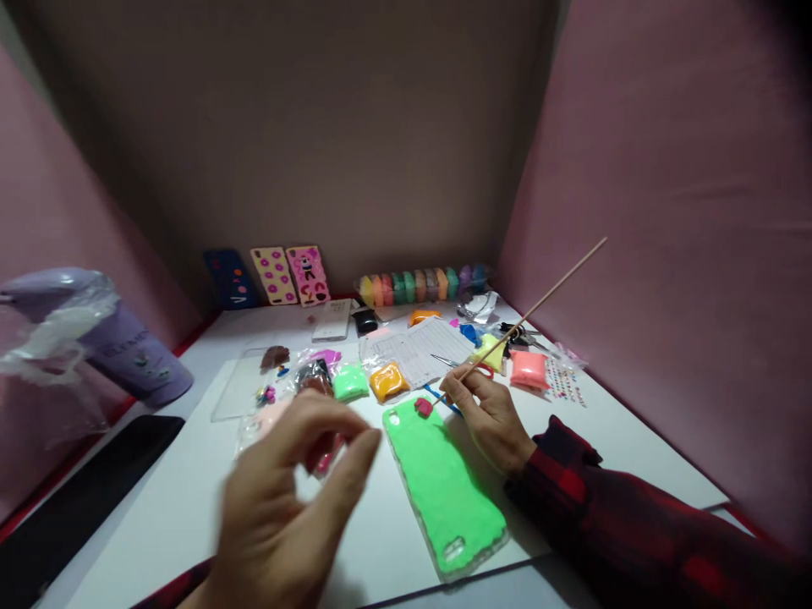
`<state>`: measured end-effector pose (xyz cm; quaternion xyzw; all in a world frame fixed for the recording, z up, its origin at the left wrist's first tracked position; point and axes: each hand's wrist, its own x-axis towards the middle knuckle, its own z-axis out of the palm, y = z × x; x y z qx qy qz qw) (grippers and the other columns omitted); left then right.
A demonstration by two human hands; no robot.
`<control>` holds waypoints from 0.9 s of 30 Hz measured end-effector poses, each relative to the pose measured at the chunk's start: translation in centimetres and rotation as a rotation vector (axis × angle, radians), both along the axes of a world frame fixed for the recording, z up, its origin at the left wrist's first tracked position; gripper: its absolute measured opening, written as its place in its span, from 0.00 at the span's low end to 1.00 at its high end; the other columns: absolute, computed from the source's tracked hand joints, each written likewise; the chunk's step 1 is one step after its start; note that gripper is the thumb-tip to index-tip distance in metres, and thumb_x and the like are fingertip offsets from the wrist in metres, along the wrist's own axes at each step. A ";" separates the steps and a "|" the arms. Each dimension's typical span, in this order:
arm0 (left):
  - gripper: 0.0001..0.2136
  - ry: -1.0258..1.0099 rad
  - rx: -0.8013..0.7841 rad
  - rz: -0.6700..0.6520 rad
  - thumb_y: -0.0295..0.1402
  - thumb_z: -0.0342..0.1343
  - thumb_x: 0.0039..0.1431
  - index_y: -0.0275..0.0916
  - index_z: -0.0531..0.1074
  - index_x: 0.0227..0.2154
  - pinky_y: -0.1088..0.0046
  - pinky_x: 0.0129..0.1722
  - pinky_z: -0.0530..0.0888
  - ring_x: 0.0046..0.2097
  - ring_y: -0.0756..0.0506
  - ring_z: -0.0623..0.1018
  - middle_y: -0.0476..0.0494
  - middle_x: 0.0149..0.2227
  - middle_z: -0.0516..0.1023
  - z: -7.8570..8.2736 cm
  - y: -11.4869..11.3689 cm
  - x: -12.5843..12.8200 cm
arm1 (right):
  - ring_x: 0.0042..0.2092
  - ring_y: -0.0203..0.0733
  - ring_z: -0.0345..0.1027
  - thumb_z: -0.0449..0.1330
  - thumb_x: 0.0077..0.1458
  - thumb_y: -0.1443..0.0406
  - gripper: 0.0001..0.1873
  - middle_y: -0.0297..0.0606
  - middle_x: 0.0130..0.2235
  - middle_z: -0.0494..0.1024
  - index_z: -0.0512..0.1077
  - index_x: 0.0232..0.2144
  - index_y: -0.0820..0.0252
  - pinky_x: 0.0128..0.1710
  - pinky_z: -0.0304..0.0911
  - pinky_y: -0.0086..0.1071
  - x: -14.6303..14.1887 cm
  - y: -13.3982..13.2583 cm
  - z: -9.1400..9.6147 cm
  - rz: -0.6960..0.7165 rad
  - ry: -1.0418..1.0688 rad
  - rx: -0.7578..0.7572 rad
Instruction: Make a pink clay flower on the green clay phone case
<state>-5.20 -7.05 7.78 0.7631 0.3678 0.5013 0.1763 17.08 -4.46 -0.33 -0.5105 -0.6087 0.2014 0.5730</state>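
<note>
My right hand (491, 419) pinches a thin wooden skewer (539, 303) near its lower end. The skewer's tip meets a small dark pink clay piece (424, 408) at the top of a phone case (450, 486) covered in bright green clay. Whether the piece rests on the case or hangs just over it, I cannot tell. Left of the case and nearer to me, my left hand (292, 499) is raised, slightly blurred, with thumb and forefinger pressed together. What lies between those fingertips, if anything, is hidden.
Clay packets in orange (388, 381), green (350, 382) and coral (529, 370) lie beyond the case. Scissors (466, 365) rest near lined paper (419, 347). Decorated cases (308, 275) lean at the back. A purple tumbler (136, 347) and a black object (89, 499) are at left.
</note>
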 end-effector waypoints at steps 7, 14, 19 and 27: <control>0.07 0.401 0.153 -0.250 0.22 0.48 0.60 0.34 0.71 0.32 0.64 0.34 0.70 0.37 0.42 0.69 0.39 0.33 0.73 -6.0 3.7 3.6 | 0.31 0.39 0.67 0.54 0.62 0.62 0.13 0.35 0.29 0.72 0.70 0.26 0.60 0.33 0.61 0.31 0.3 0.2 -0.2 0.043 -0.066 -0.047; 0.08 0.516 0.126 -0.254 0.23 0.48 0.61 0.33 0.73 0.35 0.61 0.34 0.72 0.37 0.41 0.69 0.37 0.37 0.73 -8.3 3.1 3.7 | 0.31 0.38 0.67 0.53 0.62 0.64 0.14 0.34 0.28 0.72 0.70 0.25 0.60 0.33 0.61 0.31 0.1 0.0 0.3 0.067 -0.104 -0.032; 0.06 0.530 0.054 -0.283 0.24 0.50 0.61 0.34 0.72 0.36 0.59 0.37 0.73 0.40 0.40 0.69 0.37 0.41 0.72 -8.6 3.1 3.6 | 0.32 0.38 0.68 0.53 0.62 0.63 0.14 0.35 0.29 0.73 0.71 0.26 0.61 0.33 0.61 0.31 0.1 0.1 0.2 0.073 -0.106 -0.033; 0.07 0.536 -0.043 -0.307 0.25 0.50 0.62 0.35 0.72 0.39 0.55 0.40 0.72 0.43 0.38 0.69 0.36 0.44 0.71 -8.1 3.2 3.4 | 0.30 0.38 0.67 0.52 0.63 0.64 0.15 0.35 0.27 0.72 0.70 0.24 0.61 0.32 0.61 0.30 0.3 0.1 0.1 0.047 -0.150 -0.021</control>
